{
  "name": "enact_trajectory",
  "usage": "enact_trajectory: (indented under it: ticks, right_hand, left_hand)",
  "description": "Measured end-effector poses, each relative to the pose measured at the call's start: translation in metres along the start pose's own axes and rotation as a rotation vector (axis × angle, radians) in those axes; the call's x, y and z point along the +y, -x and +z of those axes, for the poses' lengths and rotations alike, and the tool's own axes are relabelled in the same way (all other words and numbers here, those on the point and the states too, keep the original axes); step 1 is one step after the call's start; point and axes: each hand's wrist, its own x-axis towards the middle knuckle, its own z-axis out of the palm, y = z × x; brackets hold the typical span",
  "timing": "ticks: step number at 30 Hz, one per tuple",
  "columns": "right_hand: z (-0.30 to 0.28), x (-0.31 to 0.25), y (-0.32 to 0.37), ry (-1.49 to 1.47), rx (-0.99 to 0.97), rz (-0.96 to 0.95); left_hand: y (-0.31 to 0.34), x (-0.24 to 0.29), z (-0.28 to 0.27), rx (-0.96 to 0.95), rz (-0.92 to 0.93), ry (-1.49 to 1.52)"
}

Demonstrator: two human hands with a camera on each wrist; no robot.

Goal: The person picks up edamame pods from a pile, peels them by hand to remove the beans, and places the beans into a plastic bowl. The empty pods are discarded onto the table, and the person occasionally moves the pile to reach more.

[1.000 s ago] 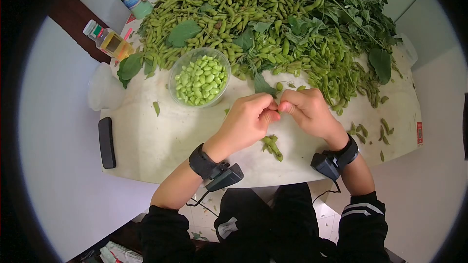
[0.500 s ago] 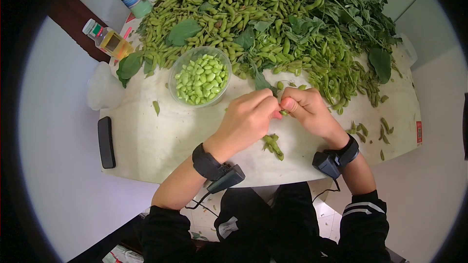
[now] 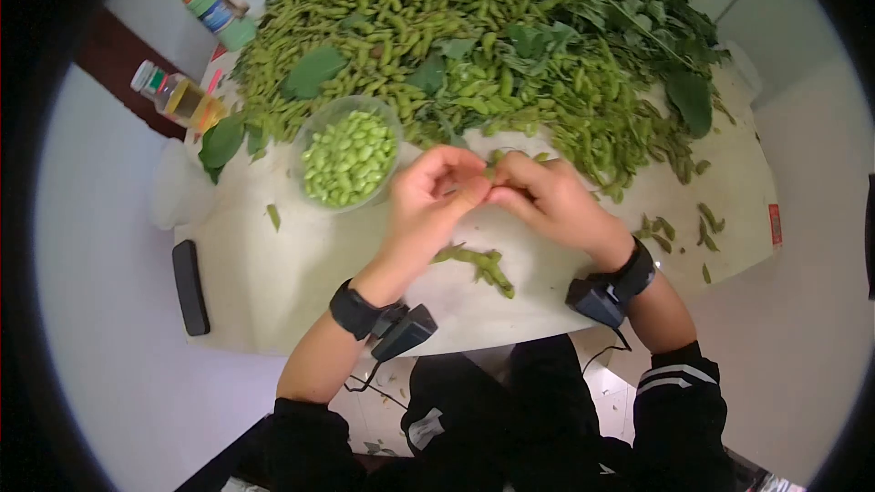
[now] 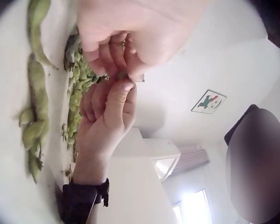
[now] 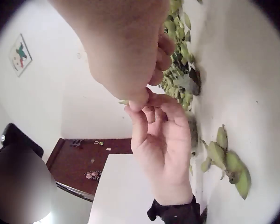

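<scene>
Both hands meet above the table beside the bowl of shelled green beans [image 3: 351,159]. Between the fingertips is a small green pod [image 3: 490,174], mostly hidden; its pale green tip [image 5: 124,102] sticks out in the right wrist view. The left hand [image 3: 424,210] pinches it between thumb and fingers, palm partly turned up. From the other side the right hand [image 3: 558,205] pinches it, fingers curled. Below the hands, several unshelled pods [image 3: 483,262] lie on the table, also close up in the left wrist view as pods [image 4: 37,88].
A large heap of pods [image 3: 392,18] and leafy stems [image 3: 629,14] covers the table's far side. At left stand a green bottle [image 3: 219,14], an oil bottle [image 3: 187,102] and a clear container [image 3: 178,187]; a black case [image 3: 190,287] lies below. Loose pods [image 3: 706,223] lie at right.
The head view has shifted slightly. The left hand has turned so its palm and curled fingers show, and both hands are a little further from the body. More of the pods beneath them shows.
</scene>
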Motion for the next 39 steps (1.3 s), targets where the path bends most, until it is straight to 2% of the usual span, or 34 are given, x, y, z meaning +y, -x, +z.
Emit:
enact_trajectory:
  ticks: [9, 12, 15, 17, 18, 20, 22, 25, 27, 28, 30, 39]
  right_hand:
    - [-0.003, 0.001, 0.000, 0.156, -0.037, -0.092]
    - [0.000, 0.003, 0.001, 0.228, -0.019, -0.107]
    - [0.001, 0.005, 0.001, 0.262, 0.077, -0.058]
    - [0.002, 0.006, 0.001, 0.135, 0.237, 0.036]
    - [0.000, 0.006, 0.000, 0.132, 0.236, 0.032]
    - [-0.005, 0.006, -0.001, 0.086, 0.383, 0.253]
    - [-0.009, 0.008, -0.002, -0.008, 0.421, 0.277]
    - [-0.013, 0.011, -0.001, -0.023, 0.372, 0.225]
    - [-0.015, 0.006, 0.001, -0.068, 0.080, 0.259]
    - [-0.015, 0.004, 0.001, -0.069, 0.077, 0.255]
    - [-0.013, 0.000, 0.002, -0.184, -0.098, 0.274]
    - [-0.011, -0.005, 0.000, -0.202, -0.165, 0.173]
  left_hand:
    - [-0.002, -0.008, -0.004, -0.074, -0.014, -0.146]
    - [-0.002, -0.008, -0.005, -0.101, -0.019, -0.112]
    - [-0.003, -0.009, -0.008, -0.140, -0.112, -0.101]
    - [-0.003, -0.009, -0.009, -0.158, -0.135, -0.092]
    - [-0.003, -0.008, -0.009, -0.182, -0.157, -0.080]
    - [-0.002, -0.007, -0.008, -0.213, -0.167, -0.057]
    - [-0.002, -0.002, -0.006, -0.246, -0.174, -0.032]
    - [-0.001, 0.005, -0.003, -0.246, -0.163, 0.057]
    - [-0.002, 0.002, -0.005, -0.205, -0.125, 0.055]
    - [-0.002, 0.002, -0.006, -0.201, -0.123, 0.054]
    - [-0.002, 0.001, -0.006, -0.177, -0.091, 0.109]
    - [-0.003, -0.002, -0.007, -0.174, -0.112, 0.096]
